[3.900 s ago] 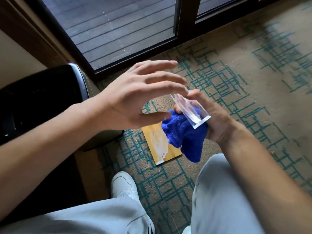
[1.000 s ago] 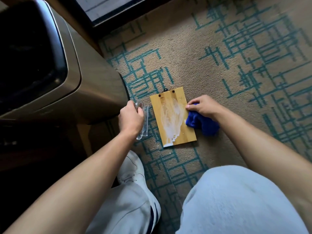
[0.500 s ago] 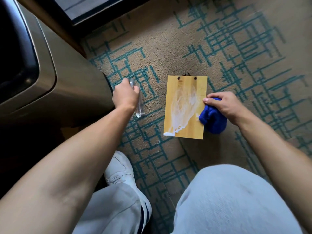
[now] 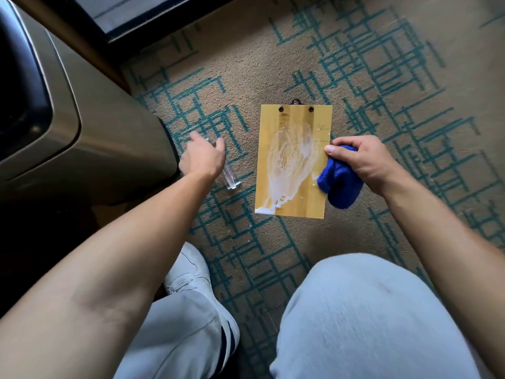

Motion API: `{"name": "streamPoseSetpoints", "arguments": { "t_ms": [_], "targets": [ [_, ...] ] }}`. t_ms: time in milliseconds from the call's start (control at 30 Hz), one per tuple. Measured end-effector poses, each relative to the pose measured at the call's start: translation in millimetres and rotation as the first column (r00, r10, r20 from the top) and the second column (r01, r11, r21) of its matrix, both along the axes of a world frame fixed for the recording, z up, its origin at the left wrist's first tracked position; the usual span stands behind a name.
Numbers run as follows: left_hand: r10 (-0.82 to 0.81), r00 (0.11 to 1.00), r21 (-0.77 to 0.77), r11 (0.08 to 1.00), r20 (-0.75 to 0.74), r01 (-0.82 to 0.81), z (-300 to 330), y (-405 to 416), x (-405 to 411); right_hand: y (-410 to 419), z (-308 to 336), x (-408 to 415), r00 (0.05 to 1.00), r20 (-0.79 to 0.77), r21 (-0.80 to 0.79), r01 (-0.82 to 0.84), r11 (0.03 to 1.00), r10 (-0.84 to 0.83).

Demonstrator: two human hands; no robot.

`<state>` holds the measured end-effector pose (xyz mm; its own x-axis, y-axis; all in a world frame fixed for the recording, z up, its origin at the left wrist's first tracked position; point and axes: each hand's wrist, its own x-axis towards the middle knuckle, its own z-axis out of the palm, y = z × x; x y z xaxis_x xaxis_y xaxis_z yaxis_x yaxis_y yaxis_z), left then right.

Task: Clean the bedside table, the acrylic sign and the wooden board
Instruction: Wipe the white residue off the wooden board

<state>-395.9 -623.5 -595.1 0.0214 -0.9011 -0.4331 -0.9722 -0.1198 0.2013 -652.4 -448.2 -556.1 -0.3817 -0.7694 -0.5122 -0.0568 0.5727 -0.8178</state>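
Half acrylic sign point(image 4: 229, 175) hidden under left hand point(image 4: 202, 157) (grip unclear).

**Teal lines, yellow wood, blue cloth**

Below you the carpet point(image 4: 273, 64) is sandy beige, crossed by a pattern of overlapping teal lines that form loose rectangles. The wooden board point(image 4: 319, 198) is honey-yellow with faint vertical grain, two dark rivets at its top edge and a broad white, streaky smear running down its middle to the lower left corner. The cloth point(image 4: 341, 184) in your right hand point(image 4: 363, 162) is a saturated royal blue. The acrylic sign point(image 4: 231, 177) is clear and colourless. The bedside table point(image 4: 109, 138) is metallic bronze-brown with a glossy black top. Your trousers point(image 4: 369, 324) are pale grey; your shoe point(image 4: 191, 274) is white, with dark navy stripes.
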Motion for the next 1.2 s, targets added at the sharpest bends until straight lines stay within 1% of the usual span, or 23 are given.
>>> {"name": "streamPoseSetpoints", "arguments": {
  "t_ms": [67,133,167,200,233,267,300,333,367,433,500,567,600,633,700,733,800,867,967,1033,1133,1167,1200],
  "targets": [
    [-0.133,0.990,-0.098,0.986,0.045,0.136,20.6,0.4,0.4,-0.3,12.6,1.3,1.000,0.007,-0.029,0.021,0.999,-0.021],
    [-0.286,0.957,-0.197,0.936,0.051,0.291,48.7,-4.3,-2.7,-0.6,29.8,1.1,0.999,0.004,-0.059,0.032,0.998,-0.032],
    [-0.359,0.931,-0.224,0.904,0.060,0.363,64.8,-7.9,-6.6,-1.3,39.9,0.4,0.999,0.003,-0.076,0.032,0.997,-0.032],
    [-0.420,0.906,-0.216,0.881,0.047,0.420,82.1,-11.9,-11.2,-2.3,50.8,-0.2,0.999,0.001,-0.090,0.033,0.995,-0.033],
    [-0.462,0.886,-0.165,0.876,-0.025,0.452,101.3,-14.3,-16.5,-3.4,62.9,-1.0,0.999,-0.001,-0.106,0.039,0.994,-0.040],
    [-0.471,0.866,-0.074,0.882,-0.167,0.466,120.2,-15.1,-21.9,-4.5,74.8,-2.1,0.999,-0.006,-0.128,0.046,0.991,-0.047],
    [-0.428,0.833,0.037,0.882,-0.350,0.469,139.9,-13.6,-26.5,-6.2,87.6,-3.2,0.998,-0.010,-0.154,0.053,0.987,-0.055],
    [-0.344,0.791,0.135,0.874,-0.505,0.467,160.0,-10.9,-30.2,-8.0,100.5,-4.2,0.998,-0.007,-0.174,0.062,0.983,-0.064],
    [-0.265,0.743,0.186,0.867,-0.615,0.462,179.9,-7.5,-32.3,-9.3,113.0,-5.5,0.998,0.011,-0.193,0.068,0.979,-0.068],
    [-0.195,0.646,0.166,0.876,-0.738,0.454,214.2,-0.5,-29.8,-12.0,140.1,-4.8,0.996,0.055,-0.231,0.081,0.970,-0.070],
    [-0.164,0.559,0.103,0.904,-0.813,0.415,243.3,8.9,-24.9,-13.8,167.6,-1.8,0.991,0.116,-0.267,0.092,0.959,-0.063],
    [-0.071,0.468,0.109,0.932,-0.881,0.346,267.8,21.9,-21.9,-14.4,193.9,2.0,0.985,0.164,-0.297,0.093,0.950,-0.046],
    [0.010,0.413,0.148,0.941,-0.911,0.304,279.0,29.9,-21.1,-14.5,206.0,4.5,0.982,0.185,-0.310,0.090,0.947,-0.032],
    [0.124,0.348,0.222,0.940,-0.929,0.258,290.4,38.9,-21.4,-14.0,218.9,7.9,0.978,0.206,-0.320,0.088,0.943,-0.022],
    [0.341,0.207,0.378,0.909,-0.917,0.178,311.8,55.4,-23.1,-12.6,243.4,14.3,0.969,0.247,-0.342,0.092,0.935,-0.005],
    [0.396,0.152,0.416,0.900,-0.905,0.132,321.4,62.0,-22.8,-11.6,254.3,16.8,0.964,0.266,-0.355,0.103,0.929,-0.005],
    [0.422,0.092,0.426,0.905,-0.902,0.026,336.3,74.1,-19.2,-8.0,273.5,21.2,0.957,0.289,-0.375,0.129,0.918,-0.016],
    [0.444,0.071,0.441,0.896,-0.893,-0.045,343.7,85.0,-13.1,-4.3,286.2,26.5,0.954,0.298,-0.398,0.126,0.909,-0.001],
    [0.504,0.141,0.489,0.863,-0.852,-0.129,349.5,94.2,-8.4,-4.8,295.3,29.0,0.946,0.323,-0.409,0.154,0.900,-0.015],
    [0.537,0.186,0.513,0.842,-0.823,-0.166,352.0,95.8,-7.0,-4.1,298.5,29.8,0.929,0.369,-0.380,0.175,0.908,-0.024],
    [0.578,0.239,0.559,0.816,-0.781,-0.146,354.6,93.2,-4.8,1.6,291.4,35.6,0.924,0.382,-0.339,0.139,0.930,0.001],
    [0.587,0.237,0.582,0.807,-0.774,-0.099,355.4,93.5,-3.2,2.9,288.1,38.5,0.926,0.377,-0.334,0.159,0.929,-0.024],
    [0.601,0.217,0.611,0.791,-0.769,-0.027,356.3,94.3,-2.4,3.7,285.5,41.6,0.927,0.372,-0.337,0.184,0.924,-0.049]
  ]
}}
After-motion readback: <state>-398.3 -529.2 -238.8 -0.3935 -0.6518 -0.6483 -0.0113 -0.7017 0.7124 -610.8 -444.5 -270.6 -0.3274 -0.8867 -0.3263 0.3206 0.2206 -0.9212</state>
